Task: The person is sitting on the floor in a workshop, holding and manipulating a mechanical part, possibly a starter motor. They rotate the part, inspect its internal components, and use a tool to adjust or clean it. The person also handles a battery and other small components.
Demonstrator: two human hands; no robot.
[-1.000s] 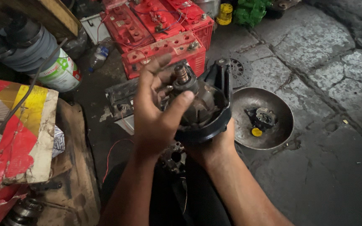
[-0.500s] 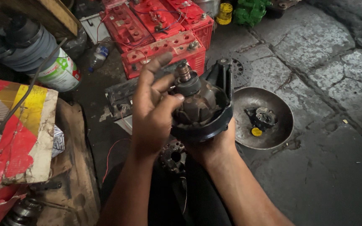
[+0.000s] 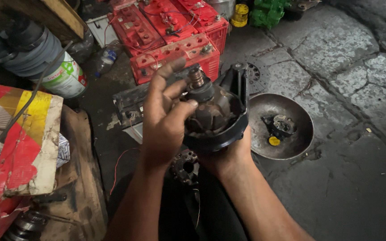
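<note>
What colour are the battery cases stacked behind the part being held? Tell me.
Red, with dusty tops: the battery cases show clearly in the head view, beyond the left hand.

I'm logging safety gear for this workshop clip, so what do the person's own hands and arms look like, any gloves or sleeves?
Both are bare. The left hand has no glove, ring or watch in view, and its forearm shows no sleeve. The right hand is mostly hidden, but its wrist and forearm are also uncovered. Dark grime marks the left fingers.

Dim, sharp, dark shadowed left edge
</note>
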